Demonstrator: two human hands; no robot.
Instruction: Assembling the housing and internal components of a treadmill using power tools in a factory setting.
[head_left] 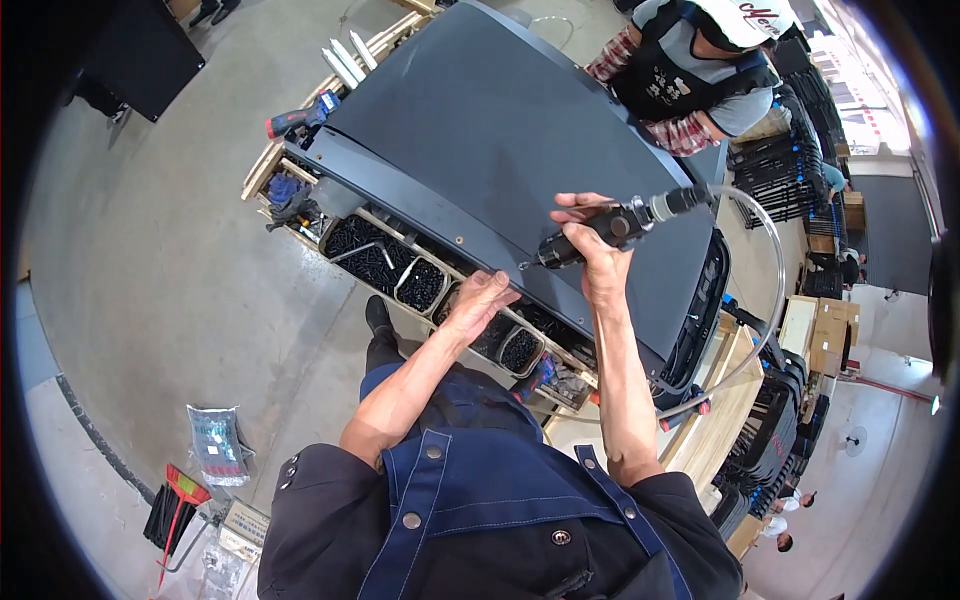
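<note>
My right hand (pixel 598 248) grips a black air screwdriver (pixel 590 232), its fingers wrapped round the body. The tool lies tilted over a large dark grey panel (pixel 480 110), its bit pointing left toward the panel's near edge. A clear air hose (pixel 778 250) runs from its rear end and curves down on the right. My left hand (pixel 482 304) is at that near edge, just left of the bit, its fingers stretched out and no object visible in them. Below the edge, bins of small black parts (pixel 422 284) sit in a wooden rack, partly hidden by my left hand and forearm.
Across the panel stands a co-worker (pixel 690 80) in a white cap. A cordless driver (pixel 303 117) and white tubes (pixel 345 62) lie at the panel's left corner. Black frames (pixel 765 430) are stacked at right. A broom (pixel 183 490) and a plastic bag (pixel 218 443) are on the floor.
</note>
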